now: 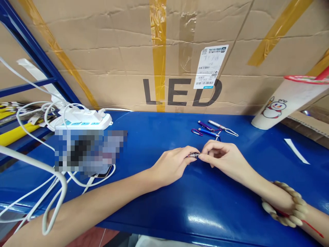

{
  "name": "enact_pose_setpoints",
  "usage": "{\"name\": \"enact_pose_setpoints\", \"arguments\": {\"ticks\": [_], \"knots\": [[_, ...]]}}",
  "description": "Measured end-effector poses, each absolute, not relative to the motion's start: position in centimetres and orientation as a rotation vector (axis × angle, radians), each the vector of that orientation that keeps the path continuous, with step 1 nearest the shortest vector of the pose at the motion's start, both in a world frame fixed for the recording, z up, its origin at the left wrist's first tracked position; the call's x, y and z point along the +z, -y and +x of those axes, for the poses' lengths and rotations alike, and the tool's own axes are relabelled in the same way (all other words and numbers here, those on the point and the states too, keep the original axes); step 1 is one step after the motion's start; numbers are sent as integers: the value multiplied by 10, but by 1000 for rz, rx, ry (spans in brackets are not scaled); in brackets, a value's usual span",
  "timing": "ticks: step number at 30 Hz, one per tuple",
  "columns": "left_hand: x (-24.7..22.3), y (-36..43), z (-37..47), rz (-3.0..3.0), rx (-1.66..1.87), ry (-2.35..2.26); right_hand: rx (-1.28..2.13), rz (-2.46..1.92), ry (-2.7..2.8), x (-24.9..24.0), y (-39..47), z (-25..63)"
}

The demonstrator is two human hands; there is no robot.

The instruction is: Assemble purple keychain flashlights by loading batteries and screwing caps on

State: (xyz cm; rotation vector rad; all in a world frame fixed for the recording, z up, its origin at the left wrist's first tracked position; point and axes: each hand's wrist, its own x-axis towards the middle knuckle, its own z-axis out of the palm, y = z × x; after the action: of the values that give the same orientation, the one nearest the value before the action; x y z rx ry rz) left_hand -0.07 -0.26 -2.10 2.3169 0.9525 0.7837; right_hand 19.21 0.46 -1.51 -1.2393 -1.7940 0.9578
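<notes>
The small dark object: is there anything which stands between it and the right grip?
Nothing visible does: the right grip meets one end of the small dark object, and the left grip holds the other. The blue tube lies beyond, not between.

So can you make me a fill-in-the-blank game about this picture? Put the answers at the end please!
1. The left hand and right hand meet at a small dark object above the ____ table.
2. The big black letters on the cardboard box spell ____.
3. The beaded bracelet is worn on the person's ____ arm.
4. The cup with a cartoon snowman on it has a rim coloured ____.

Missing words: blue; LED; right; red.
</notes>
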Motion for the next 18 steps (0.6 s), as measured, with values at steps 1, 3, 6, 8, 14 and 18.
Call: {"name": "enact_pose_setpoints", "arguments": {"ticks": [1, 3, 6, 8, 14, 18], "knots": [[-21, 3, -1, 2314, 769, -976, 846, -1193, 1816, -15, -4, 193], [-20, 3, -1, 2315, 735, -1018, 630, -1073, 1874, -14, -4, 195], [-19, 4, -1, 2328, 687, -1055, 352, -882, 2005, -11, -3, 199], [-19, 4, -1, 2344, 663, -1053, 206, -780, 2087, -10, -3, 202], [-19, 3, -1, 2377, 593, -1014, -55, -691, 2252, -8, -4, 212], [-19, 2, -2, 2381, 518, -974, -53, -716, 2288, -9, -5, 214]]}}
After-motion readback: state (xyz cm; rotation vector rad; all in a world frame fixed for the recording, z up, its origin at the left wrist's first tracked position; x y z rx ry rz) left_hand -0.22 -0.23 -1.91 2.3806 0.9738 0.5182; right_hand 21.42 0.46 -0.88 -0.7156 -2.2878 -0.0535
